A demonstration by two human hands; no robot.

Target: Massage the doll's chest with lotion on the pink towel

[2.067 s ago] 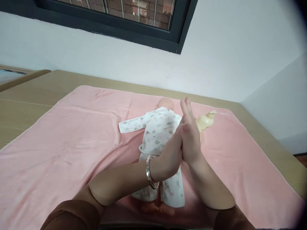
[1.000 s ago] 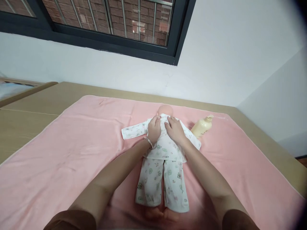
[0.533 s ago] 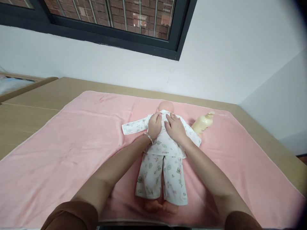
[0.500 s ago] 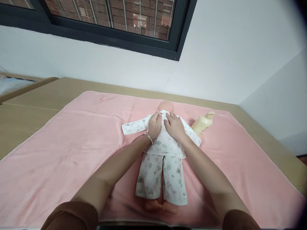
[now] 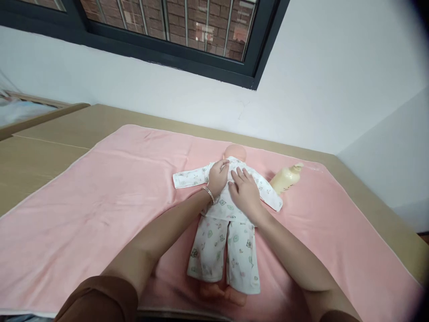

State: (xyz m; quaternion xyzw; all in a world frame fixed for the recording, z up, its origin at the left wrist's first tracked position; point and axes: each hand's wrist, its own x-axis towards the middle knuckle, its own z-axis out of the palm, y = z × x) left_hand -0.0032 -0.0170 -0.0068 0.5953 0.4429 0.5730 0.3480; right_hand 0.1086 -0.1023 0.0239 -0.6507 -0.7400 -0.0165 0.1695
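Note:
A baby doll (image 5: pixel 234 153) with a bald head lies stretched out, its arms out to the sides and its feet toward me. It wears a white printed shirt (image 5: pixel 224 206) and matching trousers (image 5: pixel 209 250). On the shirt's upper part, near the collar and one shoulder, rests my left hand (image 5: pixel 218 177), fingers partly bent and a little apart, a silver bangle at the wrist. My right hand (image 5: pixel 245 190) lies beside it, open, with its fingers spread over the upper shirt. Which way the doll faces I cannot tell.
A pink blanket (image 5: pixel 110 214) covers much of the wooden tabletop (image 5: pixel 56 134). Close to the doll's right-hand sleeve lies a pale yellow bottle (image 5: pixel 284 180). Behind the table stand a white wall (image 5: pixel 301 103) and a dark-framed window (image 5: pixel 201 62).
My right hand has slid slightly down the shirt toward me and its fingers are more spread. My left hand stays by the collar, and the camera view has shifted a little.

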